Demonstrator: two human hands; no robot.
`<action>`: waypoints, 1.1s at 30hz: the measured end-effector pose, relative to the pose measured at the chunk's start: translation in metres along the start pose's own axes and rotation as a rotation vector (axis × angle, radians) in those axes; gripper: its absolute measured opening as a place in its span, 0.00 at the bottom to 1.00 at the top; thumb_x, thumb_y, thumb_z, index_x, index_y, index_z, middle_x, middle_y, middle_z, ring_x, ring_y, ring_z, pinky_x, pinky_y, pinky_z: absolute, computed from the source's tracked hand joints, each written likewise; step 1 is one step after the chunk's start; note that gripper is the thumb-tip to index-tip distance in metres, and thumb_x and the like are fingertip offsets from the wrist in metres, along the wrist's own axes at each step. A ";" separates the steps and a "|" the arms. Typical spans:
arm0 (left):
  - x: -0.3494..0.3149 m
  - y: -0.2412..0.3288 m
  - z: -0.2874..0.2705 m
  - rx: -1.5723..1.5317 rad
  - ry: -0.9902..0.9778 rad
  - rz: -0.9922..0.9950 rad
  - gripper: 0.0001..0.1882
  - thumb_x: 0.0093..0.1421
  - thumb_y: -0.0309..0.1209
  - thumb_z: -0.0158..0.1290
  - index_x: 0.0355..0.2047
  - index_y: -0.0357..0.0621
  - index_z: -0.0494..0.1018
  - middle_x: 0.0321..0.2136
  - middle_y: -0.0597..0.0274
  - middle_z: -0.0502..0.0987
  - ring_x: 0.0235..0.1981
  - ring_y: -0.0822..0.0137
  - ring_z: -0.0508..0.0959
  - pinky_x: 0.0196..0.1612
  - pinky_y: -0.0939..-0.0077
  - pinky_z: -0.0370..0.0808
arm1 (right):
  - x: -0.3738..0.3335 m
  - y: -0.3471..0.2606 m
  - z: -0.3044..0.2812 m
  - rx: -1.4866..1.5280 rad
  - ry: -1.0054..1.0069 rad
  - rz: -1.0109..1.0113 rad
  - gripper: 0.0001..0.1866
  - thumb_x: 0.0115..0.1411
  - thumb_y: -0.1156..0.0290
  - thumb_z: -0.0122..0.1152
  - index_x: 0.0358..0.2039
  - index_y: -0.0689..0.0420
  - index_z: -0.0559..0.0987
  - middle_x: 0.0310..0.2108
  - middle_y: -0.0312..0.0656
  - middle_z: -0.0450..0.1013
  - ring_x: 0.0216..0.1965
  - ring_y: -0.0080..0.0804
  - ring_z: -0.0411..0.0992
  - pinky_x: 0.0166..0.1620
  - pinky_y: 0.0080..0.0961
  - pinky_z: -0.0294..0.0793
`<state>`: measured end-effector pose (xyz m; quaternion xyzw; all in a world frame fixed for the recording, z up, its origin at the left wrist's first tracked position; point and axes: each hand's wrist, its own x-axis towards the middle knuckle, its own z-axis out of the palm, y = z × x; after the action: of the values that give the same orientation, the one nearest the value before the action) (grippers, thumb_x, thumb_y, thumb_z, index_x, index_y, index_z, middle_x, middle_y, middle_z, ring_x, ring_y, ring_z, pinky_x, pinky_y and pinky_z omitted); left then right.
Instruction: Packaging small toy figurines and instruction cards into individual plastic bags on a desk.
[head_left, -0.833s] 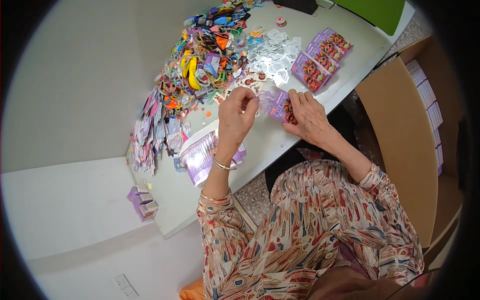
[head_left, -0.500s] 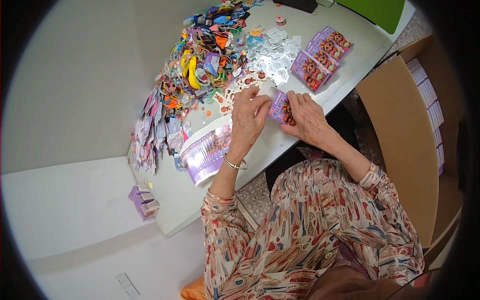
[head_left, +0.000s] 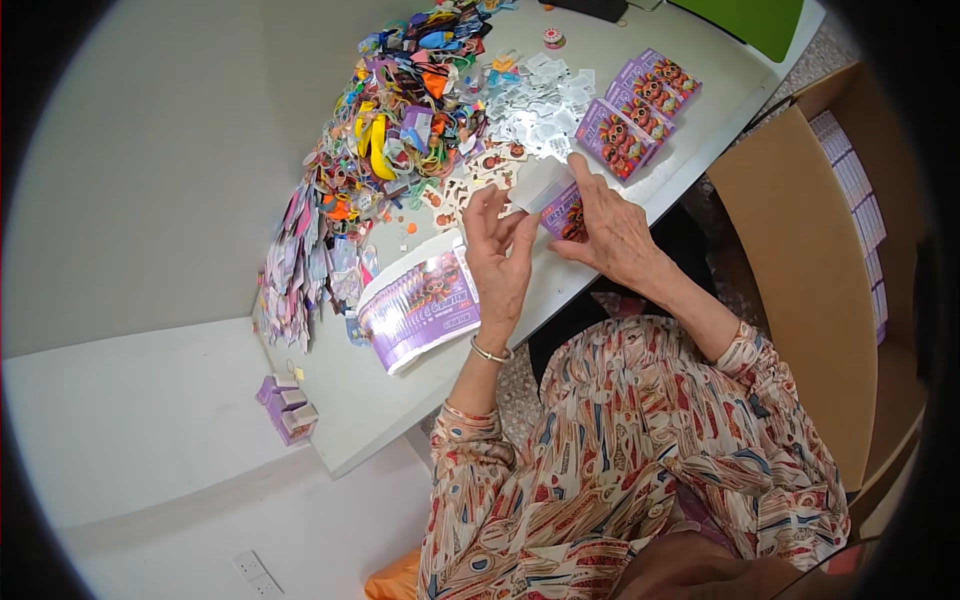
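A small purple printed carton (head_left: 563, 212) with colourful cartoon figures is held over the table edge. Its pale end flap (head_left: 538, 183) stands out on the upper left side. My right hand (head_left: 617, 228) grips the carton, with fingers along its far right side and the thumb at its near edge. Beside the carton's left end is my left hand (head_left: 499, 250), its thumb and curved fingers apart, the thumb tip close to or touching the carton. Just left of that wrist lies a fanned stack of flat purple cartons (head_left: 415, 310).
Filled purple cartons (head_left: 618, 142) stand at the far right of the table. A heap of small white packets (head_left: 545, 105), scattered stickers (head_left: 440, 205) and a large pile of colourful trinkets (head_left: 400, 120) lie beyond my hands. A big cardboard box (head_left: 790, 270) with packed cartons stands at right.
My left hand has come off its pinch at the carton's end, and its fingers have spread. The pale flap now stands out more. My right fingers have stretched along the carton.
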<state>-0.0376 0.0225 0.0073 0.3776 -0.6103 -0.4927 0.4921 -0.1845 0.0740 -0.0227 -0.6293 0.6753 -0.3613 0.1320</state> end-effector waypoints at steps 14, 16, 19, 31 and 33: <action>0.001 -0.017 -0.012 0.340 -0.246 0.130 0.14 0.59 0.22 0.56 0.46 0.35 0.75 0.42 0.58 0.74 0.37 0.72 0.76 0.40 0.80 0.73 | 0.000 0.004 0.001 -0.002 -0.019 -0.106 0.42 0.44 0.63 0.71 0.57 0.58 0.60 0.43 0.50 0.65 0.39 0.50 0.72 0.36 0.39 0.75; 0.001 -0.013 -0.010 0.419 -0.266 0.189 0.14 0.59 0.22 0.55 0.46 0.34 0.75 0.44 0.56 0.74 0.38 0.70 0.76 0.41 0.79 0.74 | -0.001 0.006 0.002 0.025 -0.006 -0.120 0.41 0.45 0.64 0.70 0.57 0.58 0.60 0.43 0.50 0.65 0.40 0.50 0.72 0.37 0.40 0.75; -0.004 -0.011 -0.009 0.494 -0.278 0.242 0.15 0.60 0.22 0.54 0.48 0.35 0.74 0.46 0.50 0.75 0.39 0.62 0.78 0.44 0.74 0.74 | -0.002 0.009 0.003 0.048 0.030 -0.169 0.41 0.44 0.64 0.70 0.57 0.59 0.60 0.46 0.52 0.65 0.41 0.51 0.72 0.39 0.40 0.75; -0.011 -0.003 -0.004 0.540 -0.289 0.459 0.15 0.57 0.21 0.56 0.46 0.35 0.75 0.46 0.51 0.77 0.43 0.56 0.78 0.45 0.69 0.74 | -0.005 0.021 0.012 0.183 0.091 -0.165 0.49 0.40 0.63 0.72 0.58 0.67 0.55 0.42 0.58 0.68 0.45 0.55 0.69 0.47 0.42 0.70; -0.002 -0.002 -0.003 0.325 -0.239 0.027 0.13 0.58 0.23 0.57 0.44 0.35 0.76 0.42 0.54 0.79 0.40 0.64 0.78 0.44 0.73 0.74 | -0.003 0.019 0.009 0.173 0.057 -0.183 0.48 0.40 0.64 0.71 0.58 0.67 0.56 0.42 0.57 0.68 0.46 0.54 0.69 0.48 0.42 0.68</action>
<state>-0.0341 0.0232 0.0047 0.3827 -0.7409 -0.4223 0.3554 -0.1925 0.0728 -0.0425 -0.6641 0.5848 -0.4464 0.1328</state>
